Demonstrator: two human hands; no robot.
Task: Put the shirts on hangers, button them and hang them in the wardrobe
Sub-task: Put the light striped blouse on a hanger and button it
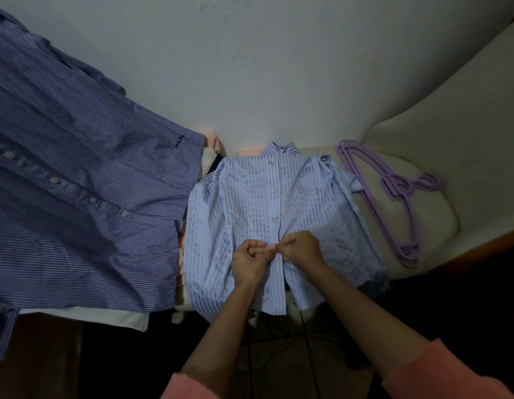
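Shirts first: the pale blue striped shirt lies flat on the cream sofa in front of me, three upper buttons done. My left hand and right hand both pinch its placket at the next button. Thin fabric could slip so I catch the wrong hole, skewing the front. Purple hangers wait beside it.

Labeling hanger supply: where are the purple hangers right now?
In the head view, the purple hangers lie stacked on the cream cushion, to the right of the light blue shirt that both hands are buttoning, untouched.
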